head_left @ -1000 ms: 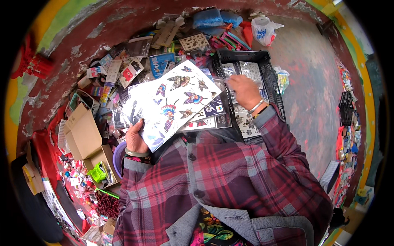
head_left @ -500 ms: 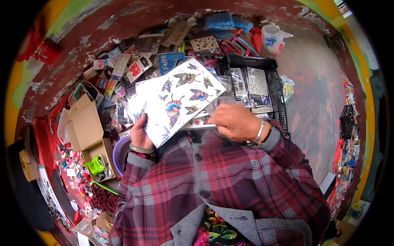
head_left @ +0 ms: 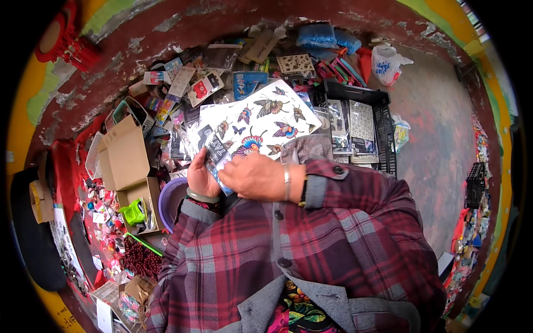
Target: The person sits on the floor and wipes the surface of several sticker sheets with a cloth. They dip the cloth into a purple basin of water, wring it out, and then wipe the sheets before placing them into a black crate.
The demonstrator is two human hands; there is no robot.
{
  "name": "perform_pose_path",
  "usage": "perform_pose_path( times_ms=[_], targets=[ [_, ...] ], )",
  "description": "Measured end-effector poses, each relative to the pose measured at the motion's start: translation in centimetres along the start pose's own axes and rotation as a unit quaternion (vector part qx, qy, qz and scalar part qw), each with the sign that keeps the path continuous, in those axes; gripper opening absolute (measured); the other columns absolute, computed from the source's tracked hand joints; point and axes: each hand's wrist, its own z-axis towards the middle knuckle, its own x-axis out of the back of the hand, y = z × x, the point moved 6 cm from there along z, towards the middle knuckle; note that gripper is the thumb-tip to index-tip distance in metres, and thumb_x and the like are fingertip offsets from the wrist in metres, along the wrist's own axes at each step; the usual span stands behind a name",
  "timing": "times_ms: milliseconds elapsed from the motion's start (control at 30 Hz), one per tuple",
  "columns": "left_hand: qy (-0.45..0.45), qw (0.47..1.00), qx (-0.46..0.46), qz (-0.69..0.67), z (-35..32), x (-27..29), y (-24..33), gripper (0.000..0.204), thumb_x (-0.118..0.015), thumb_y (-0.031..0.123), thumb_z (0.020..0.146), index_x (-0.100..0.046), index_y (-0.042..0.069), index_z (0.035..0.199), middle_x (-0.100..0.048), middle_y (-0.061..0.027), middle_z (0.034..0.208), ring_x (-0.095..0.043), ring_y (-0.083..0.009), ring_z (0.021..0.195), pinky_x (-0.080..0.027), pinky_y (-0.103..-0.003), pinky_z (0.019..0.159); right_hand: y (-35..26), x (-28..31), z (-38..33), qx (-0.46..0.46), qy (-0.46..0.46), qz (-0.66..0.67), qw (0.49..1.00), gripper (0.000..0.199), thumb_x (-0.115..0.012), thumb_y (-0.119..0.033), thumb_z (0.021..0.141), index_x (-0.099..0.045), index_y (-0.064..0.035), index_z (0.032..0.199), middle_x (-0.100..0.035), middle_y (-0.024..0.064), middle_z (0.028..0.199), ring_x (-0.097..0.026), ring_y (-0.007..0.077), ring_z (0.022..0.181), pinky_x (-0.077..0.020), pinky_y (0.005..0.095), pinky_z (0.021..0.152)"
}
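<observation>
Holding a stack of butterfly sticker sheets (head_left: pixel 261 119) at chest height, above the black crate (head_left: pixel 383 119): left hand (head_left: pixel 201 176) grips the lower edge, right hand (head_left: pixel 256 176) closes over the front sheet's bottom. Best to pinch one sheet only, keep the stack fanned and flat, avoid creasing.
</observation>
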Motion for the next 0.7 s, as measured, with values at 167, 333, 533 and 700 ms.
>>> perform_pose_path(
  times_ms=[167,333,533,700],
  targets=[
    [-0.029,0.999,-0.024,0.031,0.4,0.4,0.5,0.048,-0.036,0.030,0.097,-0.042,-0.001,0.132,-0.051,-0.0185,0.130,-0.051,-0.0323,0.118,-0.035,-0.047,0.105,-1.6,-1.1,-0.1,0.086,0.061,-0.139,0.985,0.011,-0.054,-0.019,0.070,-0.053,-0.0086,0.073,-0.050,0.0021,0.067,-0.051,0.0155,0.061,-0.0390,0.0291,0.046],
    [-0.079,0.995,-0.058,-0.009,0.0,-0.8,0.1,0.062,-0.033,0.051,0.096,-0.038,0.004,0.136,-0.045,-0.0169,0.136,-0.042,-0.0347,0.126,-0.034,-0.047,0.105,-1.2,4.8,1.0,0.027,0.119,-0.187,0.975,0.010,-0.055,-0.017,0.072,-0.055,-0.0070,0.073,-0.047,0.0018,0.062,-0.049,0.0152,0.056,-0.0386,0.0284,0.045],
    [-0.052,0.997,-0.034,0.053,0.0,-0.9,-0.4,0.058,-0.037,0.052,0.095,-0.037,0.013,0.139,-0.040,-0.0163,0.140,-0.036,-0.0295,0.132,-0.030,-0.058,0.106,2.5,14.6,0.6,-0.049,0.216,-0.112,0.969,0.019,-0.063,-0.007,0.076,-0.065,-0.0005,0.093,-0.062,0.0086,0.081,-0.060,0.0168,0.064,-0.0479,0.0266,0.051],
    [-0.042,0.996,-0.029,0.067,0.4,-0.4,-0.5,0.056,-0.038,0.046,0.097,-0.036,0.009,0.139,-0.037,-0.0164,0.143,-0.034,-0.0294,0.133,-0.028,-0.060,0.106,7.9,22.5,-5.5,-0.260,0.441,0.045,0.858,0.017,-0.060,-0.010,0.088,-0.064,-0.0005,0.101,-0.064,0.0077,0.078,-0.061,0.0135,0.060,-0.0484,0.0226,0.051]
  ],
)
